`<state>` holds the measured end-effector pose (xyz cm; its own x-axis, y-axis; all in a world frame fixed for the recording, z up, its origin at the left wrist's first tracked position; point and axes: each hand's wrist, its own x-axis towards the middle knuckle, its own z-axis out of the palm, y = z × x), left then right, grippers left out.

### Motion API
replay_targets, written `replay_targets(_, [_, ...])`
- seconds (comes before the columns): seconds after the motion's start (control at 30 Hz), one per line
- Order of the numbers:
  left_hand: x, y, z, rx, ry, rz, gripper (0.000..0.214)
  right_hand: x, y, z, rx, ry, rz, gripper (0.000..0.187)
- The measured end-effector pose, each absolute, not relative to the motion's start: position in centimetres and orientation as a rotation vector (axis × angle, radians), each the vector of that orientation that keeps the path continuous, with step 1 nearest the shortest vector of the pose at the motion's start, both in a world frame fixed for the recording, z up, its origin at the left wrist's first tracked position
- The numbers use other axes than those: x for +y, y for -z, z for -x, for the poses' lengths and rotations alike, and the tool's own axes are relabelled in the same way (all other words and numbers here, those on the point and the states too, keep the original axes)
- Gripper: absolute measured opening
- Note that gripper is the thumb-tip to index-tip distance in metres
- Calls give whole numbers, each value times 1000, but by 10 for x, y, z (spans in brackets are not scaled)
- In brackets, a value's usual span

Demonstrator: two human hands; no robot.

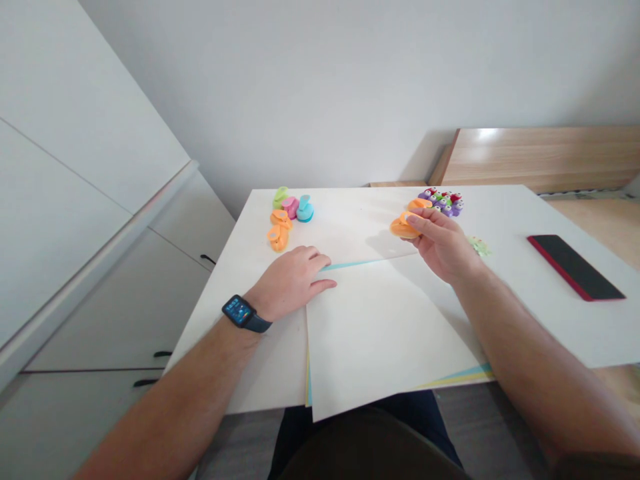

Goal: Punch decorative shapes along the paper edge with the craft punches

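Orange craft punch (404, 227) sits gripped in the right hand (440, 243), curled around it; the open left hand (290, 280) presses the paper stack (380, 333) at 6 o'clock.

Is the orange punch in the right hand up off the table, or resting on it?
Up off the table: the right hand holds the orange craft punch in its fingers, above the white table.

Head camera faces forward, down (hands (290, 283) (440, 243) near).

White desk (575, 333) carrying: stacked paper sheets (380, 333); pastel craft punches (280, 223); small multicoloured craft punches (443, 202); green paper cutout (479, 246); red-edged smartphone (575, 267), all lying directly on top.
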<state>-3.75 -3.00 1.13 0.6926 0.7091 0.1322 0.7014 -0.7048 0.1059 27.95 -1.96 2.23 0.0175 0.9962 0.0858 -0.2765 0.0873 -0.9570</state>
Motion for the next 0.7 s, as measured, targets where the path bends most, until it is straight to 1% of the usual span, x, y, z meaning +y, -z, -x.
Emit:
replay_targets(0.13, [-30,-11,37,1194,-256,-2854,40,-20,-21,-280,-1038,-1262,937,21])
replay_targets(0.3, [-27,-10,39,1194,-263,-2809,39,-20,-20,-279,-1035,-1272,937,22])
replay_targets(0.43, [-23,-12,48,1295,-260,-2640,44,-20,-20,-280,-1025,-1275,933,23])
replay_targets(0.57, [-19,-15,57,1393,-153,-2450,52,-19,-21,-280,-1012,-1282,944,26])
replay_targets(0.7, [-17,-17,61,1432,-102,-2301,50,-20,-22,-279,-1009,-1283,960,29])
